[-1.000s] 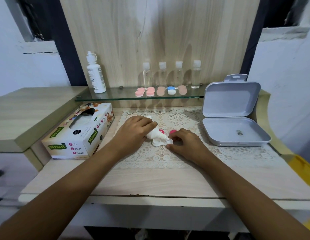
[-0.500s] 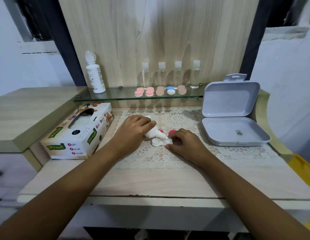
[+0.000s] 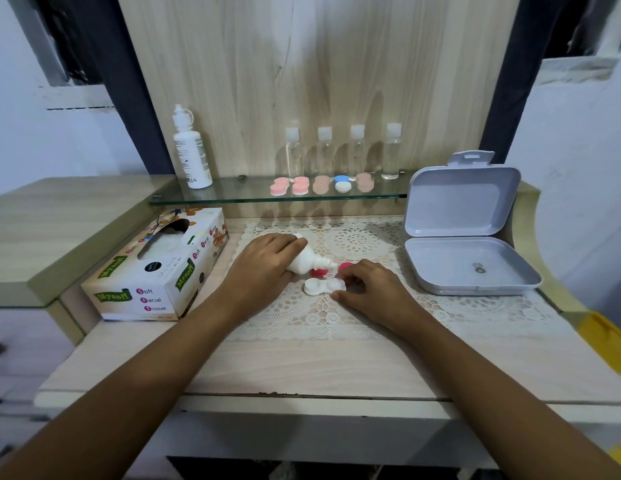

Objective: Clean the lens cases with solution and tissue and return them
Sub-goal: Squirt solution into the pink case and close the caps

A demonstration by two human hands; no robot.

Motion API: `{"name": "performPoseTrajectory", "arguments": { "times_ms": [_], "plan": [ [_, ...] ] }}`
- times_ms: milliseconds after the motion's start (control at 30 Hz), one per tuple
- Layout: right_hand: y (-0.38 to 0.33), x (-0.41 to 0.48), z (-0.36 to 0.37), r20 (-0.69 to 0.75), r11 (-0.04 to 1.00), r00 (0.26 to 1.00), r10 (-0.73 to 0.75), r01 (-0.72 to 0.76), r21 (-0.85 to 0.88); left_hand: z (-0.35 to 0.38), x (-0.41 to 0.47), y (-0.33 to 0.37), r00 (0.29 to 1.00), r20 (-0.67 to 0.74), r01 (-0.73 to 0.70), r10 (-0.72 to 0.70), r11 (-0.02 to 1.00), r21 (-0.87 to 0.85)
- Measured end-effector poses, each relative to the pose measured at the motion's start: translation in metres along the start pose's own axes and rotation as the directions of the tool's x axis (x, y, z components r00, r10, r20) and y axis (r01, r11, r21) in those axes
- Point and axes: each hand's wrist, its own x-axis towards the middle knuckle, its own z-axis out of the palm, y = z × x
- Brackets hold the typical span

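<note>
Left hand [image 3: 264, 268] grips solution bottle [image 3: 307, 263]; right hand [image 3: 368, 292] seems to pinch right end of lens case [image 3: 323, 285]; likely light, slippery.

Four small clear bottles [image 3: 324, 150] and five closed lens cases [image 3: 319, 184] on the far glass shelf [image 3: 239, 194], two white solution bottles [image 3: 193, 157], one open lens case [image 3: 324, 285] with two pink caps [image 3: 345, 267], one tissue box [image 3: 156, 271] left, one grey hinged box [image 3: 458, 202] right, one lace mat [image 3: 354, 237].
</note>
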Motion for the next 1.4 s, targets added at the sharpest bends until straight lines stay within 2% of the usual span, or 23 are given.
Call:
{"name": "performPoseTrajectory", "arguments": {
  "times_ms": [67,133,200,333,433,600,867,967,1033,1100,1167,1200,1233,1300,1333,1400],
  "plan": [
    [0.0,0.0,0.0,0.002,1.0,1.0,0.004,-0.004,0.001,-0.001,0.0,0.002,0.991,-0.032,0.13,-0.133,0.988,-0.085],
    [0.0,0.0,0.0,-0.002,1.0,1.0,0.004,-0.004,0.006,-0.001,0.002,0.004,0.947,-0.054,0.298,-0.318,0.927,-0.229],
    [0.0,0.0,0.0,-0.003,1.0,1.0,0.002,-0.002,0.006,-0.003,0.006,0.002,0.881,-0.047,0.426,-0.472,0.832,-0.356],
    [0.0,0.001,0.0,-0.003,1.0,1.0,-0.005,0.005,0.009,-0.004,0.011,-0.002,0.727,0.045,0.605,-0.685,0.607,-0.516],
    [0.0,0.0,0.001,-0.014,1.0,1.0,-0.016,0.016,0.021,0.002,0.011,-0.008,0.618,0.1,0.693,-0.78,0.479,-0.539],
    [0.001,-0.001,0.001,-0.019,1.0,0.999,-0.027,0.027,0.006,0.008,0.008,-0.013,0.512,0.111,0.726,-0.852,0.359,-0.586],
    [0.001,-0.001,0.001,-0.025,0.999,0.999,-0.036,0.036,-0.001,0.008,0.006,-0.01,0.537,0.158,0.737,-0.829,0.37,-0.566],
    [0.001,-0.001,0.0,-0.026,0.999,0.999,-0.034,0.034,-0.007,0.004,0.006,-0.007,0.554,0.151,0.756,-0.819,0.42,-0.502],
    [0.0,-0.001,0.001,-0.022,1.0,0.999,-0.03,0.03,-0.008,-0.003,0.006,0.003,0.577,0.027,0.742,-0.816,0.51,-0.435],
    [0.0,-0.001,0.001,-0.021,1.0,0.999,-0.03,0.03,-0.009,-0.013,0.006,0.016,0.616,-0.17,0.7,-0.769,0.633,-0.33],
    [0.0,0.0,0.001,-0.022,1.0,0.999,-0.03,0.029,-0.012,-0.017,0.007,0.027,0.687,-0.303,0.613,-0.66,0.751,-0.247],
    [0.0,0.0,0.001,-0.022,0.999,0.999,-0.029,0.029,-0.013,-0.017,0.008,0.03,0.73,-0.313,0.56,-0.607,0.794,-0.235],
    [0.0,0.0,0.001,-0.021,0.999,0.999,-0.029,0.029,-0.015,-0.016,0.01,0.033,0.776,-0.283,0.512,-0.564,0.825,-0.241],
    [0.0,0.0,0.001,-0.022,0.999,0.999,-0.03,0.03,-0.018,-0.015,0.016,0.039,0.838,-0.139,0.472,-0.528,0.829,-0.299],
    [0.0,0.0,0.001,-0.024,0.999,0.999,-0.029,0.028,-0.017,-0.014,0.019,0.042,0.848,-0.041,0.487,-0.528,0.809,-0.328],
    [-0.001,-0.001,0.001,-0.027,1.0,0.999,-0.025,0.024,-0.016,-0.009,0.027,0.043,0.814,0.175,0.579,-0.553,0.757,-0.302]
  ]
}}
